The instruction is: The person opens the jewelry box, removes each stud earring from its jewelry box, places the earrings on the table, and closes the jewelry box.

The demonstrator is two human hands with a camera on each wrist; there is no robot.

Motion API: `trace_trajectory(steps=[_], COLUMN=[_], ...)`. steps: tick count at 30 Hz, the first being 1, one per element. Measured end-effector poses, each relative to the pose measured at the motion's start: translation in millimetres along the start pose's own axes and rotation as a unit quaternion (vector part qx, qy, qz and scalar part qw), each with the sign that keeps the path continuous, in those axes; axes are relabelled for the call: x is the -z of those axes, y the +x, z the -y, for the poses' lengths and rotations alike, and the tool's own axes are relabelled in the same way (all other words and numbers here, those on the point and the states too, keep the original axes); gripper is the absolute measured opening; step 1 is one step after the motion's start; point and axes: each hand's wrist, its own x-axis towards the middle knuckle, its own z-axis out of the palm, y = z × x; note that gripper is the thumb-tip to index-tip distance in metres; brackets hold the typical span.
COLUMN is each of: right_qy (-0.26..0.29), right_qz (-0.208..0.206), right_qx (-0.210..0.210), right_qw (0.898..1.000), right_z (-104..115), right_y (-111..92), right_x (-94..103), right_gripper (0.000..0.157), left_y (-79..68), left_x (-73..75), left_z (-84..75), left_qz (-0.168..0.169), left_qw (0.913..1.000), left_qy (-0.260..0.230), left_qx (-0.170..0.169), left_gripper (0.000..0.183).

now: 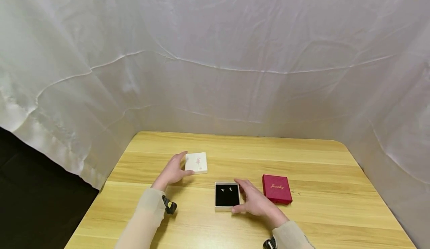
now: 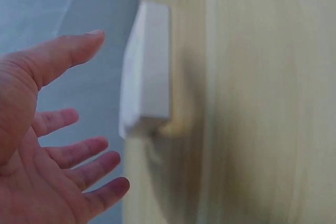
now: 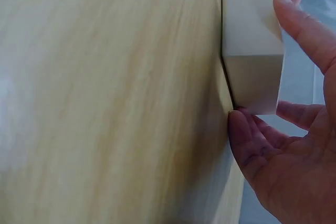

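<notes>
A white square lid [image 1: 196, 163] with a pink flower print lies towards the back left. Around its left side, fingers and thumb spread apart, is my left hand [image 1: 174, 170]; the left wrist view shows a gap between this hand [image 2: 47, 145] and the lid [image 2: 155, 61]. An uncovered jewelry box [image 1: 227, 208] with a black insert holds two small star-shaped earrings [image 1: 226, 189]. My right hand [image 1: 252, 199] holds the box by its right side, thumb at the near corner and index finger at the far one. In the right wrist view, fingertips [image 3: 240, 124] curl at the bottom edge of the box [image 3: 252, 30].
Just right of my right hand lies a red box [image 1: 277, 189] with gold "Jewelry" lettering. Everything sits on a wooden table [image 1: 319, 174] with rounded back corners. A pale curtain [image 1: 235, 92] hangs behind the table and along its sides.
</notes>
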Motion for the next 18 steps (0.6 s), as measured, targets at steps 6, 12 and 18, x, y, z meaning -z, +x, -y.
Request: trace_trajectory(steps=[6, 12, 18], right_qy=[0.010, 0.004, 0.002], right_qz=[-0.009, -0.021, -0.018], right_qx=[0.006, 0.017, 0.013], right_qw=[1.000, 1.000, 1.000], right_z=[3, 2, 4], right_y=[-2, 0, 0], right_x=[2.4, 3.5, 3.6], right_gripper=[0.100, 0.093, 0.093], left_y=[-15.1, -25.0, -31.0], left_x=[-2.0, -8.4, -19.4], left_z=[-22.0, -39.3, -50.2], left_qz=[-0.015, 0.032, 0.070], left_qw=[0.9992, 0.9946, 0.9885], left_qy=[-0.022, -0.063, -0.077], left_qx=[-0.031, -0.076, -0.109], left_gripper=[0.081, 0.069, 0.063])
